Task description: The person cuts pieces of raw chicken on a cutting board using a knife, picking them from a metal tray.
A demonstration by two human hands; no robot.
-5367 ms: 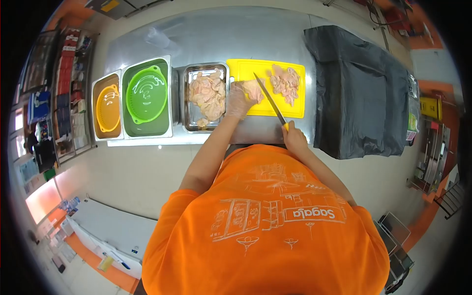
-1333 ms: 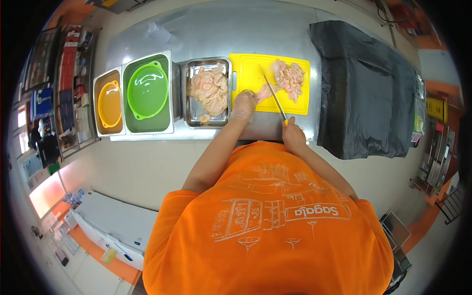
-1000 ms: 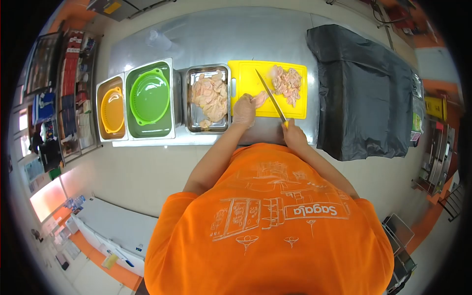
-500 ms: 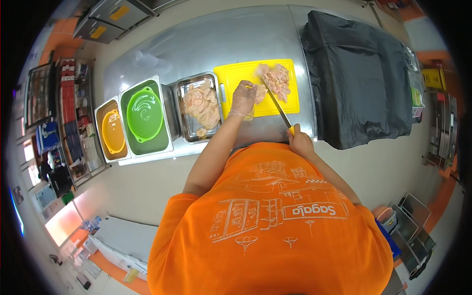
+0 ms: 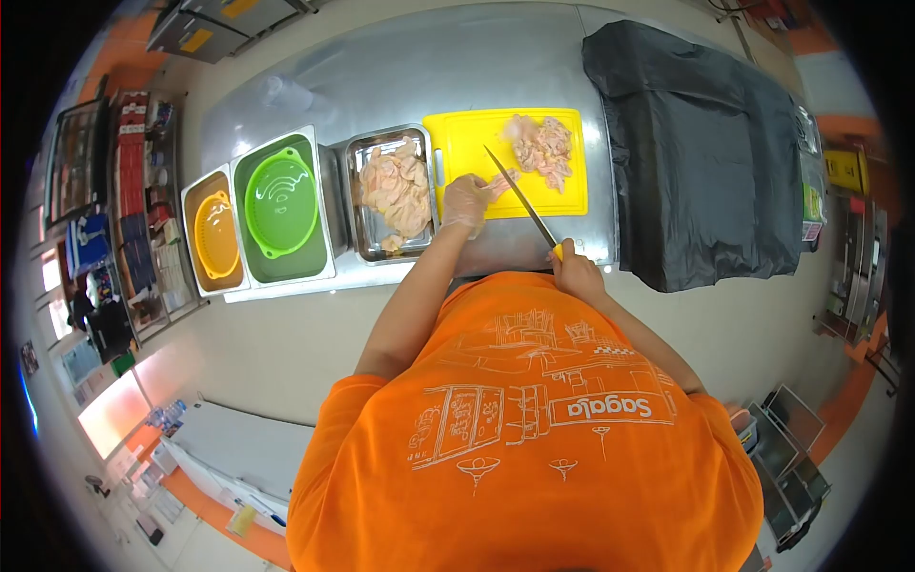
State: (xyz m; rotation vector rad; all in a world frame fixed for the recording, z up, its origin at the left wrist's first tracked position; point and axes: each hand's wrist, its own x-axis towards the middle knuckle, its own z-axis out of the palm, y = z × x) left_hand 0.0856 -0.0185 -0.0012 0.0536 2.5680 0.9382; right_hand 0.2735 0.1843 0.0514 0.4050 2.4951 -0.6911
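My left hand [image 5: 465,202], in a clear plastic glove, is closed on a small piece of raw chicken [image 5: 500,183] at the left part of the yellow cutting board [image 5: 467,133]. Gripped by its yellow handle, a long knife [image 5: 520,197] is in my right hand [image 5: 579,275]. Its blade slants up and left across the board, close to the held piece; whether they touch I cannot tell. A heap of cut chicken [image 5: 545,153] lies on the board's right half. Left of the board, a metal tray [image 5: 358,238] holds larger pieces of chicken [image 5: 394,188].
Further left stand a deep metal pan [image 5: 322,195] with a green basket [image 5: 280,205] and another with an orange basket [image 5: 217,238]. A black-covered bulky object [image 5: 701,157] borders the board's right side. The steel table's [image 5: 400,67] near edge runs by my body.
My left hand has drawn down and left, away from the heap. The knife tip has swung left, away from the heap. The view has shifted slightly.
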